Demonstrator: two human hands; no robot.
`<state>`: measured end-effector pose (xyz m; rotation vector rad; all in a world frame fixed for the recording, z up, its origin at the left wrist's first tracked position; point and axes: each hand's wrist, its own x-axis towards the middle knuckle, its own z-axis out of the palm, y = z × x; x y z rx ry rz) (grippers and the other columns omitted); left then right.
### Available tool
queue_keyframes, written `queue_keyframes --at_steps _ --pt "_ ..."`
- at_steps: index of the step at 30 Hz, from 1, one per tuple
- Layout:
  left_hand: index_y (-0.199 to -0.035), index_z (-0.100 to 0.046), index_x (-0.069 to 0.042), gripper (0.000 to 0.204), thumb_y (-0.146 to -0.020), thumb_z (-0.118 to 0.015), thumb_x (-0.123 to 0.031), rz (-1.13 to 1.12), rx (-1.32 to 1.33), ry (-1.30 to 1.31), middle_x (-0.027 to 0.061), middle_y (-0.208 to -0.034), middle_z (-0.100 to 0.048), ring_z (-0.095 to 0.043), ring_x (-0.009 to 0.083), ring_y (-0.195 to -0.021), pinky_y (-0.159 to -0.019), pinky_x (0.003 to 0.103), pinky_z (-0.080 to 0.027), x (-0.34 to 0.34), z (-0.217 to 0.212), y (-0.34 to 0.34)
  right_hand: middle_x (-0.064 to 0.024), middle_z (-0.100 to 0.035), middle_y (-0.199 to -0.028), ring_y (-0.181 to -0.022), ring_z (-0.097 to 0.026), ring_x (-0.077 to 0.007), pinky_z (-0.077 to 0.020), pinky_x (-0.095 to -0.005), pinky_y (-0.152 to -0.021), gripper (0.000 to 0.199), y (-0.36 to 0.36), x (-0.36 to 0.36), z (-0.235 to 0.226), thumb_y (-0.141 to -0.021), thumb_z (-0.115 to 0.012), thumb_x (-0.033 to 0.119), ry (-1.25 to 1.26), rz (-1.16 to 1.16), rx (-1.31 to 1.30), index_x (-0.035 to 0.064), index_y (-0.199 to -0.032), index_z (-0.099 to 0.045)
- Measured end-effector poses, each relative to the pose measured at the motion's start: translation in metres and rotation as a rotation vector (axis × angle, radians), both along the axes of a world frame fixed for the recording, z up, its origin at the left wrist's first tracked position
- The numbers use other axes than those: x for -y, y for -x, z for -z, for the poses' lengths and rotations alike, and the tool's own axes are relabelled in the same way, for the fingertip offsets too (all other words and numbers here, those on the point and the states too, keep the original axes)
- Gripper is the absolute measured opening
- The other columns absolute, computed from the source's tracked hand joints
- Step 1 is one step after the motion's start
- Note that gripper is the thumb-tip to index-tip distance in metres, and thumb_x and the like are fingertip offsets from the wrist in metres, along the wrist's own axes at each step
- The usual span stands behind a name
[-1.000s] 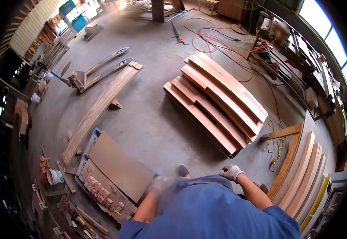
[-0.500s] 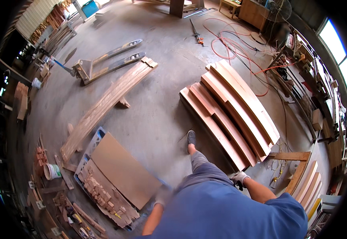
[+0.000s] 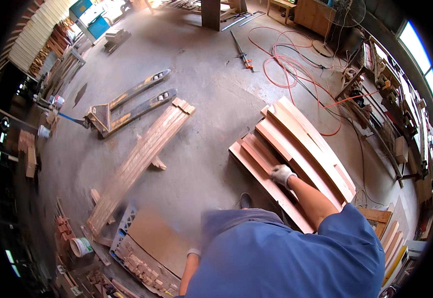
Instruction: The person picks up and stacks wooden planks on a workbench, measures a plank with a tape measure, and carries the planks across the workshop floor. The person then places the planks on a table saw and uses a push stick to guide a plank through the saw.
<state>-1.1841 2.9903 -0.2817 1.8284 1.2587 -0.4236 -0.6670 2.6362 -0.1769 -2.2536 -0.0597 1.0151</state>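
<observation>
My right hand (image 3: 282, 175), in a pale glove, reaches onto a stack of long planed boards at my right. Its fingers are curled over a narrow wooden board (image 3: 256, 153) on the stack's lower step. Wider pale boards (image 3: 303, 139) lie higher in the stack, just right of the hand. My left hand (image 3: 193, 253), also gloved, hangs low by my side near a flat brown sheet (image 3: 159, 238). It is small and partly hidden, so its fingers cannot be made out.
Long rough boards (image 3: 142, 164) lie on crosspieces at left, with a pallet jack (image 3: 127, 107) beyond. Small wood blocks (image 3: 139, 265) lie beside the brown sheet on a blue pallet (image 3: 123, 223). A red hose (image 3: 296, 74) and a bar clamp (image 3: 241, 52) lie on the floor.
My right hand has moved from beside the stack's near end up onto its boards. My view has shifted forward, and my left hand stays low by my side.
</observation>
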Motion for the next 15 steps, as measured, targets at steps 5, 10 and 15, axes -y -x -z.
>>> queue_keyframes --at_steps 5,10,15 --pt "-0.107 -0.078 -0.017 0.021 -0.101 -0.059 -0.024 0.082 -0.056 0.033 0.0115 -0.107 -0.078 -0.077 0.0327 -0.099 -0.083 0.046 -0.063 -0.059 -0.011 -0.102 -0.0091 -0.077 -0.089 -0.077 -0.071 -0.0159 -0.0591 -0.0324 -0.072 0.033 -0.074 -0.082 -0.022 -0.093 -0.078 0.030 -0.089 0.128 0.036 0.0008 -0.108 -0.079" --pt "-0.111 -0.078 -0.016 0.023 -0.102 -0.058 -0.024 0.498 -0.168 -0.025 0.0133 -0.111 -0.078 -0.077 0.0330 -0.102 -0.082 0.048 -0.063 -0.139 -0.021 -0.186 -0.0136 -0.080 -0.106 -0.097 -0.077 -0.0311 -0.0610 -0.0405 -0.090 0.035 -0.071 -0.103 0.001 -0.092 -0.074 0.042 0.223 0.014 -0.121 0.0102 -0.106 -0.080" --pt "-0.114 -0.077 -0.016 0.025 -0.103 -0.057 -0.024 1.159 -0.178 -0.180 0.0152 -0.115 -0.077 -0.077 0.0333 -0.105 -0.081 0.050 -0.063 -0.255 -0.034 -0.257 -0.0100 -0.080 -0.113 -0.103 -0.078 -0.0273 -0.0608 -0.0395 -0.091 0.038 0.001 -0.076 0.067 -0.098 -0.068 0.045 0.482 -0.164 -0.357 0.0129 -0.116 -0.080"
